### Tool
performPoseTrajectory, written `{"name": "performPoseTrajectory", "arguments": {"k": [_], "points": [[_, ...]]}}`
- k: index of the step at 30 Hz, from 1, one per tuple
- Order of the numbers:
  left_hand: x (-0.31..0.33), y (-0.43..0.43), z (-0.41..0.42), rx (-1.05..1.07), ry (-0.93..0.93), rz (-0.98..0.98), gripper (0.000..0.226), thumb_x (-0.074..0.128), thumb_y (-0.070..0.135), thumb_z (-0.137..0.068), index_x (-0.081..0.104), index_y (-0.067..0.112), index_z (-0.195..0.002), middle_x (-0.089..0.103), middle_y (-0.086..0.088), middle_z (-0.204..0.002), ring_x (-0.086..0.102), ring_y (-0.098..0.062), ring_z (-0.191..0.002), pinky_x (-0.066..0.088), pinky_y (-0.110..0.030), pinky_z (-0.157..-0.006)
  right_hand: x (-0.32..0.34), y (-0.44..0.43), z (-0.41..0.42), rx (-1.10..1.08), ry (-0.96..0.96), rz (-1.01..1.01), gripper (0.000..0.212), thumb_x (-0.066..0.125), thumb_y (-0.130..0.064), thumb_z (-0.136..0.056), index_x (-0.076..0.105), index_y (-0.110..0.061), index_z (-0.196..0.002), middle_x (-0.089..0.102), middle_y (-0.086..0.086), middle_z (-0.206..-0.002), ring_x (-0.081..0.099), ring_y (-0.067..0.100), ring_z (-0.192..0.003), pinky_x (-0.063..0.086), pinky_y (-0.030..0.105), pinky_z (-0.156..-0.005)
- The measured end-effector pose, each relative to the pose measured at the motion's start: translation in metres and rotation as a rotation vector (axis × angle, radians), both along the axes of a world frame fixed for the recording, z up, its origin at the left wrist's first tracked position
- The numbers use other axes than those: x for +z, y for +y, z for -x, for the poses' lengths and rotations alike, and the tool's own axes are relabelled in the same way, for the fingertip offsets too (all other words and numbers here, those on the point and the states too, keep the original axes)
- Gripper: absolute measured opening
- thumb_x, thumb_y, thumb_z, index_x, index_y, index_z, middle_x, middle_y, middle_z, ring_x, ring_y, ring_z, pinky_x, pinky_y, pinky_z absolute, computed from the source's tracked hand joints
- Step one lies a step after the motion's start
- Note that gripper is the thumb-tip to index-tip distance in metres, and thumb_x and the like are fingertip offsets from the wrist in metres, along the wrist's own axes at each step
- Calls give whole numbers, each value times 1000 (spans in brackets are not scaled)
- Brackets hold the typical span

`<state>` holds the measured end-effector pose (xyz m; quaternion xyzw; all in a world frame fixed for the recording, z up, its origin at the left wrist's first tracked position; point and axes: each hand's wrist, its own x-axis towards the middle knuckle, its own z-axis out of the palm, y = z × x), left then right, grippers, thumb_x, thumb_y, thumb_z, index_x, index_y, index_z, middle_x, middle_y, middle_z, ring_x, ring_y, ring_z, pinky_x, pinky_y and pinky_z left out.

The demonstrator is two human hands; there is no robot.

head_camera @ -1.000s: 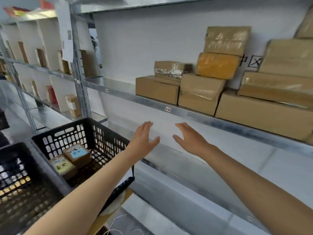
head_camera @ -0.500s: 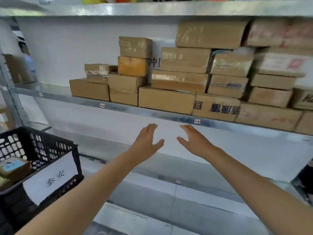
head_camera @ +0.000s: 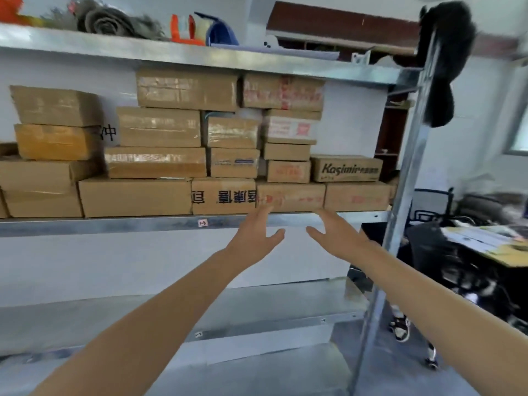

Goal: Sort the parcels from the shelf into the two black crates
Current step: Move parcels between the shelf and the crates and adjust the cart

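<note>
Head view, hands (head_camera: 255,234) (head_camera: 338,238) outstretched toward shelf (head_camera: 114,225), fingers (head_camera: 264,214) straight

The view swings right: the black crates leave sight, a steel post (head_camera: 409,167) comes in at right, and the left hand (head_camera: 254,238) and right hand (head_camera: 340,241) rise to the bottom-row parcel (head_camera: 300,194).

Empty hands (head_camera: 297,235) reach toward shelved parcels (head_camera: 290,197).

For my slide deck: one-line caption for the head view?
Open and empty, the left hand and right hand reach toward cardboard parcels stacked on a metal shelf.
</note>
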<state>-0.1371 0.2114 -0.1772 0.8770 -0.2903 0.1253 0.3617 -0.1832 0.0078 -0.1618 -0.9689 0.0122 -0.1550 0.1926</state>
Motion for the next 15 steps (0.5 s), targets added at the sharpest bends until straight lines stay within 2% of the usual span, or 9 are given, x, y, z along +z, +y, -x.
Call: {"name": "performPoseTrajectory", "arguments": {"k": [3,5,6,7,9,10,12,13,15], "points": [[15,-35,-3,-73,3,11,64,57,37,-98,27,20,-152,30,-1,-157,31,-20,-142,30,-30,-111,14,-36,9,-90,-33,-15,65,44,-54,-97,25,-24,-151,34,-2,-156,38,22,-139,35,41,-111],[25,-56,-5,-85,-12,-1,60,55,36,-99,29,19,-150,35,-2,-153,37,-20,-136,32,-28,-104,24,-55,18,-79,-71,-25,60,46,-44,-100,27,-20,-152,33,-2,-156,45,16,-133,36,26,-108],[29,-63,-8,-77,-20,-5,58,54,37,-98,31,18,-148,39,-3,-150,40,-20,-133,35,-29,-101,29,-61,21,-71,-79,-43,53,47,-36,-102,33,-16,-149,39,-2,-150,54,7,-113,41,12,-94],[32,-72,-11,-79,-26,-3,58,54,38,-98,32,17,-147,41,-3,-149,42,-20,-131,37,-29,-99,32,-72,20,-71,-84,-58,43,46,-30,-103,41,-14,-143,49,-3,-137,54,-5,-88,44,7,-75],[40,-89,-21,-93,-23,1,58,54,37,-98,31,17,-148,42,-4,-149,43,-20,-131,37,-29,-98,40,-95,13,-65,-109,-69,20,47,-21,-102,57,-16,-118,64,-9,-102,58,-6,-69,46,13,-60],[44,-97,-26,-103,-15,8,60,53,38,-99,29,17,-150,41,-3,-150,42,-20,-133,37,-30,-100,43,-108,7,-54,-124,-97,14,49,-23,-100,61,-22,-108,66,-13,-91,64,-2,-76,49,15,-65],[54,-114,-36,-109,4,27,64,53,39,-99,26,19,-153,37,-3,-155,39,-21,-137,35,-34,-107,47,-129,-2,-53,-155,-140,15,58,-41,-95,61,-35,-108,67,-18,-99,65,1,-94,52,19,-81],[57,-122,-42,-113,2,39,65,53,39,-99,25,18,-154,35,-3,-156,38,-21,-139,33,-34,-109,51,-135,-2,-69,-173,-166,22,61,-40,-93,59,-35,-114,64,-19,-106,62,-2,-96,51,13,-83],[65,-138,-56,-114,14,59,64,54,36,-99,26,16,-153,34,-3,-156,39,-21,-138,31,-33,-112,60,-140,-2,-83,-175,-211,28,59,-15,-97,49,-32,-117,53,-22,-99,54,-8,-88,42,-2,-69]]}}
